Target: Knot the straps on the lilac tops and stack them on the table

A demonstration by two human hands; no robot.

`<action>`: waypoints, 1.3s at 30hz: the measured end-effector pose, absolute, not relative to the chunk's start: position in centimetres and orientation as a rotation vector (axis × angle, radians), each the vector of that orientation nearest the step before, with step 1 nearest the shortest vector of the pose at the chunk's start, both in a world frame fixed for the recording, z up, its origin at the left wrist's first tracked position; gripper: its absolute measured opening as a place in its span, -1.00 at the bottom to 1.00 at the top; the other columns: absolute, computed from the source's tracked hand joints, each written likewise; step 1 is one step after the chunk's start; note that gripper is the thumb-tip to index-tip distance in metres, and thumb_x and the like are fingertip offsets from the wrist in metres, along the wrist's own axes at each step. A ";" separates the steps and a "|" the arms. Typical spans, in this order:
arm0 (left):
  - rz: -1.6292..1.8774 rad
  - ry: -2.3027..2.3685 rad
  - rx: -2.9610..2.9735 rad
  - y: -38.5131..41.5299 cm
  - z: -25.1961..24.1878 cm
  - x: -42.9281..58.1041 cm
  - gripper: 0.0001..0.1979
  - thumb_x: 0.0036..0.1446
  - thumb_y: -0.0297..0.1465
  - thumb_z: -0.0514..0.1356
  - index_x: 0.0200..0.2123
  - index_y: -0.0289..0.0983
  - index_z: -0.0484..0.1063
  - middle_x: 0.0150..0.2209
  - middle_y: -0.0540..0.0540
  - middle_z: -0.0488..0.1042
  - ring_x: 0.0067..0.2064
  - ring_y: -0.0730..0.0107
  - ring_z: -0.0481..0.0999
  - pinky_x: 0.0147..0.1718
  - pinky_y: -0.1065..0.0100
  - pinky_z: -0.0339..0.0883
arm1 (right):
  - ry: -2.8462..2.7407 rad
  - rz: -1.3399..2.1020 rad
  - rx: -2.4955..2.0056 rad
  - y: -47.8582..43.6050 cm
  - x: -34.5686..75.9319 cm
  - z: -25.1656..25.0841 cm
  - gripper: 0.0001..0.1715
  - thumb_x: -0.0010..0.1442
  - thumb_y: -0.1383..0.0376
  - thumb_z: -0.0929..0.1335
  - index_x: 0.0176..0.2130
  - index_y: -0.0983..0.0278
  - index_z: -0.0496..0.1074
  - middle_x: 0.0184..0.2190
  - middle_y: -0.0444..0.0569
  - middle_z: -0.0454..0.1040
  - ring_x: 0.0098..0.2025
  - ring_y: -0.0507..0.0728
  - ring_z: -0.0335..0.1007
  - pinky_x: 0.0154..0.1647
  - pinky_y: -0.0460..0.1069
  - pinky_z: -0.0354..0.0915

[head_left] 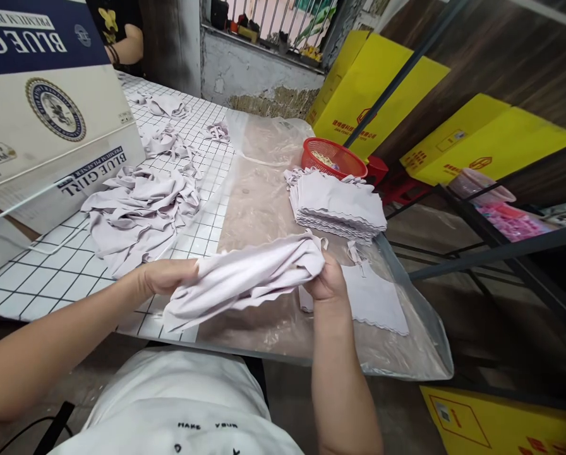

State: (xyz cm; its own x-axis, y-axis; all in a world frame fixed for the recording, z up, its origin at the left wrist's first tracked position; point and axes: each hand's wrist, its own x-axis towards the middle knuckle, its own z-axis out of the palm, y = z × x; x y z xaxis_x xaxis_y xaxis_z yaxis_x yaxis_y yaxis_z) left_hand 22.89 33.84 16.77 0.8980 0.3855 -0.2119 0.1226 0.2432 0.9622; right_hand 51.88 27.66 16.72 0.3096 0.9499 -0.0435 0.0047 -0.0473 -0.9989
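My left hand (162,276) and my right hand (329,278) both grip a bunch of pale lilac cloths (245,275), held just above the clear plastic sheet (264,196) on the table. The bunch sags between the hands, scalloped edges hanging down. Under my right hand lies a single flat cloth (375,300). A neat stack of folded cloths (337,205) sits further back on the right. A loose heap of the same cloths (138,212) lies to the left on the white grid-patterned table top (41,272).
A large cardboard box (46,120) stands at the far left. A red mesh basket (334,158) sits behind the stack. Yellow cartons (382,88) lean at the right, beside a dark metal rack (501,246). Another person's arm (126,44) shows at the far end.
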 end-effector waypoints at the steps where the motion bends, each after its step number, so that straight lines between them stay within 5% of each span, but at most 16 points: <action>1: -0.022 0.388 1.392 34.4 16.6 22.6 -0.38 -0.31 0.20 0.34 -0.51 -0.28 0.52 -0.59 -0.14 0.48 -0.52 0.20 0.44 -0.56 0.28 0.34 | -0.953 1.048 -1.359 27.3 51.9 17.2 -0.59 0.14 -0.09 0.33 -0.35 0.19 0.42 -0.46 -0.05 0.51 -0.34 0.19 0.48 -0.36 0.07 0.42; 4: -0.469 0.411 1.855 35.6 17.1 22.4 -0.62 -0.13 -0.06 0.36 -0.39 -0.26 0.55 -0.50 -0.08 0.51 -0.49 0.30 0.42 -0.50 0.34 0.31 | -1.022 1.276 -1.284 25.8 51.4 19.0 -0.54 0.09 -0.10 0.40 -0.46 0.21 0.32 -0.61 -0.19 0.35 -0.58 0.03 0.25 -0.54 -0.06 0.27; 7: -0.486 0.743 2.469 36.6 18.7 22.8 -0.86 0.09 -0.37 0.19 -0.38 -0.28 0.55 -0.44 -0.14 0.52 -0.46 0.30 0.43 -0.41 0.31 0.32 | -1.526 1.376 -1.376 24.3 50.6 21.5 -0.49 0.17 -0.14 0.34 -0.43 0.23 0.32 -0.60 -0.22 0.29 -0.61 -0.02 0.14 -0.58 -0.11 0.13; 11: -0.214 1.167 2.968 38.2 20.4 23.0 -0.70 0.14 -0.59 0.01 -0.43 -0.31 0.53 -0.47 -0.20 0.49 -0.35 0.19 0.50 -0.18 0.15 0.34 | -2.307 0.689 -1.752 23.4 49.8 23.9 -0.57 0.15 0.12 0.46 -0.04 0.23 0.41 -0.27 -0.08 0.51 -0.30 0.11 0.42 -0.26 -0.04 0.29; 13: -0.182 1.180 3.066 38.7 20.1 22.9 -0.71 0.10 -0.63 0.04 -0.42 -0.32 0.54 -0.43 -0.22 0.51 -0.24 0.12 0.53 -0.08 0.11 0.30 | -2.481 0.250 -1.985 23.5 49.3 23.6 -0.68 0.16 0.31 0.45 -0.06 0.26 0.46 -0.20 0.02 0.53 -0.19 0.18 0.46 -0.14 0.02 0.29; 15: -0.249 1.150 3.067 38.7 19.0 22.8 -0.77 0.12 -0.58 0.09 -0.38 -0.32 0.56 -0.37 -0.25 0.54 -0.19 0.09 0.54 -0.07 0.12 0.30 | -2.588 -0.007 -2.160 23.8 48.8 22.4 -0.85 0.19 0.41 0.40 -0.18 0.29 0.52 -0.18 0.10 0.54 -0.15 0.21 0.48 -0.09 0.05 0.28; 20: -0.185 0.968 3.003 37.8 16.6 22.0 -0.72 0.21 -0.43 0.09 -0.08 -0.31 0.53 -0.29 -0.25 0.56 -0.28 0.16 0.54 -0.19 0.21 0.31 | -2.623 -0.038 -2.259 24.2 48.6 20.3 -0.83 0.22 0.41 0.35 -0.30 0.32 0.58 -0.18 0.17 0.57 -0.12 0.23 0.49 -0.03 0.06 0.25; 24: -0.189 0.735 2.697 38.2 17.4 20.8 -0.69 0.26 -0.35 0.00 -0.26 -0.26 0.54 -0.44 -0.12 0.52 -0.46 0.31 0.44 -0.41 0.34 0.23 | -2.554 0.563 -2.045 25.0 50.8 21.2 -0.74 0.29 0.33 0.29 -0.32 0.26 0.56 -0.34 0.01 0.58 -0.29 0.14 0.48 -0.21 -0.02 0.27; 27: -0.167 0.651 2.342 39.4 18.2 20.5 -0.61 0.27 -0.14 0.00 -0.34 -0.22 0.52 -0.47 -0.05 0.49 -0.47 0.36 0.43 -0.46 0.39 0.21 | -2.330 0.997 -1.754 26.8 53.0 20.6 -0.67 0.33 0.17 0.24 -0.17 0.22 0.55 -0.29 -0.07 0.60 -0.29 0.12 0.48 -0.27 -0.05 0.30; 32: 0.327 0.833 2.463 40.1 16.4 20.1 -0.61 0.21 -0.09 0.05 -0.14 -0.26 0.46 -0.14 -0.19 0.49 -0.19 0.20 0.49 -0.21 0.27 0.35 | -1.947 0.292 -1.817 27.5 55.0 17.5 -0.75 0.25 0.20 0.31 -0.14 0.21 0.53 -0.16 0.05 0.52 -0.09 0.24 0.43 -0.02 0.13 0.32; 39: 0.567 0.668 2.711 35.0 11.3 18.3 -0.67 0.20 -0.12 0.19 -0.14 -0.26 0.42 -0.17 -0.21 0.44 -0.18 0.15 0.40 -0.22 0.19 0.35 | -2.110 0.332 -1.808 22.3 54.4 14.7 -0.60 0.14 0.17 0.46 -0.03 0.18 0.44 -0.14 0.06 0.45 -0.04 0.27 0.38 -0.03 0.14 0.34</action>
